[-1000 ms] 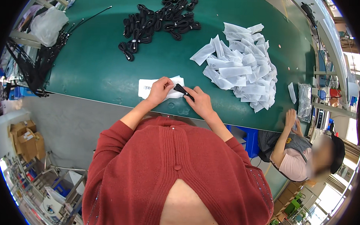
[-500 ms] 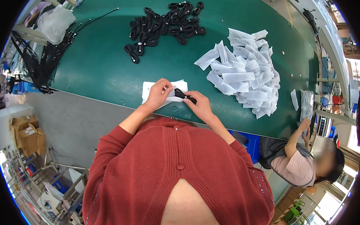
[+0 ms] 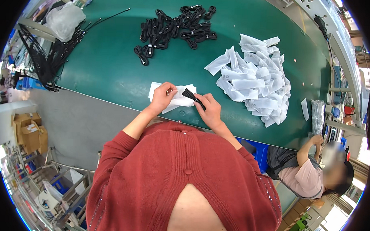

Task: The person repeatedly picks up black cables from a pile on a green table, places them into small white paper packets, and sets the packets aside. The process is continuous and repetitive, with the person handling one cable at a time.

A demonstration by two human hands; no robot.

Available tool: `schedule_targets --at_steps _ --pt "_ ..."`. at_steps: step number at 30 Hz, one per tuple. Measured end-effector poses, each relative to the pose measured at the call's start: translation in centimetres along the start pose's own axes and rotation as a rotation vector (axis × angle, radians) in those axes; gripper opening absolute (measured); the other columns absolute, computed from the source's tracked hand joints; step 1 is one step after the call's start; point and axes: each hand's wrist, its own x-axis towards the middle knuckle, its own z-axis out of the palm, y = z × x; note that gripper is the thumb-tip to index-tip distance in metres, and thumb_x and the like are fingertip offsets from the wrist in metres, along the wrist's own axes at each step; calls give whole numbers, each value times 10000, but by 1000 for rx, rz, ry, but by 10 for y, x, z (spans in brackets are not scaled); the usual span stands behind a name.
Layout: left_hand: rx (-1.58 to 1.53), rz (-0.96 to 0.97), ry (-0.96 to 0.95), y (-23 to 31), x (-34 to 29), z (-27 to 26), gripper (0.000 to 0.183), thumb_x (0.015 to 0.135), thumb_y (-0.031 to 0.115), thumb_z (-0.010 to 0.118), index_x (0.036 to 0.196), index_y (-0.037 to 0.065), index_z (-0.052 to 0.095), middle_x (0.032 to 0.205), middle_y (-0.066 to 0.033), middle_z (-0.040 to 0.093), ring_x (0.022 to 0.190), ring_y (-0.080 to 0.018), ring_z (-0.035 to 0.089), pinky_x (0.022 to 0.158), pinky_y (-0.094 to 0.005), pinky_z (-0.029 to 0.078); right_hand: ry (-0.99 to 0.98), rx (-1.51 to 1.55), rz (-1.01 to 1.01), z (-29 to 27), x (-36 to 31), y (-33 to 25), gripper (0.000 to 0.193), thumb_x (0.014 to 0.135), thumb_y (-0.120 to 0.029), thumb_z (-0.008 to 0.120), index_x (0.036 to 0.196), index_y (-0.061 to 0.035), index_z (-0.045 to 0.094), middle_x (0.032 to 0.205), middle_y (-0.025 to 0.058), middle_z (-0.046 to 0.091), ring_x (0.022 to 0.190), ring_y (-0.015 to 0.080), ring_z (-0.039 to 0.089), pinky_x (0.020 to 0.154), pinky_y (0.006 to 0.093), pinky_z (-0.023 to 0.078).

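My right hand (image 3: 209, 111) grips a coiled black cable (image 3: 190, 94) by its tied middle, the free loops pointing up and left over white paper-like sleeves. The sleeves (image 3: 187, 88) lie in a small stack at the table's near edge. At their left, my left hand (image 3: 163, 97) pinches the edge of a white sleeve (image 3: 178, 96) between thumb and fingers. The cable's end is beside that sleeve's mouth; its loops show outside it. Farther off lies a pile of coiled black cables (image 3: 171, 29). To the right is a heap of white sleeves (image 3: 255, 83), apparently filled.
Loose black cables (image 3: 52, 56) hang over the left table edge beside a clear plastic bag (image 3: 65, 21). A co-worker (image 3: 303, 172) sits at the right, hands near a clear plastic packet (image 3: 317, 116). Cardboard boxes (image 3: 29, 132) stand at the left.
The cable in my right hand has come away from my left fingers, and its loops now show spread above the sleeves. The whole view has shifted slightly.
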Motion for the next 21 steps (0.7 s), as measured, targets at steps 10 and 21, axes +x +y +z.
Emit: schedule_targets --at_steps 10,21 --pt "-54 -17 -30 -3 0 4 81 864 79 662 901 14 630 810 -24 617 686 -80 538 569 -232 423 -8 -202 -228 -1 4 -1 351 742 -130 734 1086 -174 674 862 66 532 752 239 558 639 355 466" --pt "-18 433 -57 11 -5 14 23 796 8 566 809 26 562 826 -145 542 840 -352 515 744 -423 429 -274 683 697 30 -8 33 208 964 -190 528 962 5 598 716 65 621 467 74 435 426 224 329"
